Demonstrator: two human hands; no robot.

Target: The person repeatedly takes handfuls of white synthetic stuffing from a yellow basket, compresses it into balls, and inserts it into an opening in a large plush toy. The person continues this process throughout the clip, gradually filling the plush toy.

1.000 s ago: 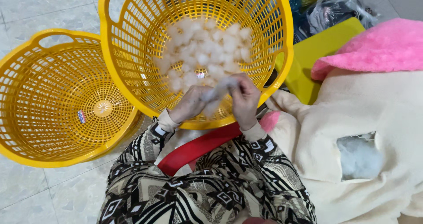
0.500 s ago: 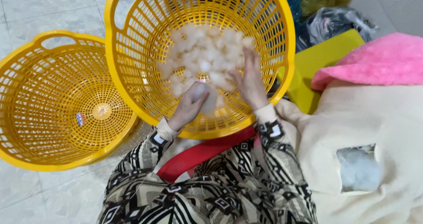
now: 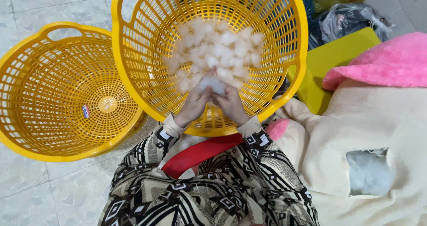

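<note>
Together, left hand [image 3: 193, 105] and right hand [image 3: 231, 105] reach forward, fingers pinching 1 white stuffing clump [image 3: 212, 84], inside tilted yellow basket [image 3: 275, 81].

I see my left hand [image 3: 194, 105] and right hand [image 3: 231, 105] pinching a white stuffing tuft [image 3: 212, 84] together inside the tilted yellow basket [image 3: 142, 88], above the fluff pile [image 3: 213, 52].

we seem to be on the floor of a home or small home workshop: pale floor tiles [image 3: 26, 190], two yellow plastic laundry baskets [image 3: 62, 97], a cream plush toy skin [image 3: 356, 128] with stuffing showing, and bagged material [image 3: 351, 19] heaped nearby.
</note>
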